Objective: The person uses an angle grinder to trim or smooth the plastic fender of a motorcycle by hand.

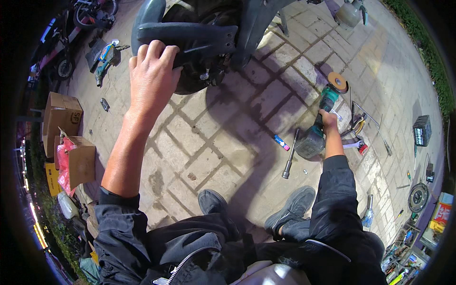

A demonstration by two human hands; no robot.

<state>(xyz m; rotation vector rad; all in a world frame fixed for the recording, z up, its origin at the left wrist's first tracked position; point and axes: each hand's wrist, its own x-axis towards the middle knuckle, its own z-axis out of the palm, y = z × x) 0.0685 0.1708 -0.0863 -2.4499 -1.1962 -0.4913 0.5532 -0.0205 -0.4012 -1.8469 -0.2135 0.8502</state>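
My left hand (153,78) is closed with its fingers curled over the lower edge of a dark grey vehicle body panel (190,37), which looks like part of a scooter. Behind the panel are a dark wheel and mechanical parts, mostly in shadow. Off to the right, my right hand (328,121) wraps round the body of a green and black cordless angle grinder (327,100). Its orange-brown disc (337,80) points away from me, and its battery end (311,144) is nearest me. Whether the grinder rests on the paving cannot be told.
A socket wrench (288,164) and a small blue and pink tube (281,142) lie on the brick paving near the grinder. Cardboard boxes (80,164) stand at left, near a green power tool (100,71). A black box (422,130) and round metal part (418,197) lie right.
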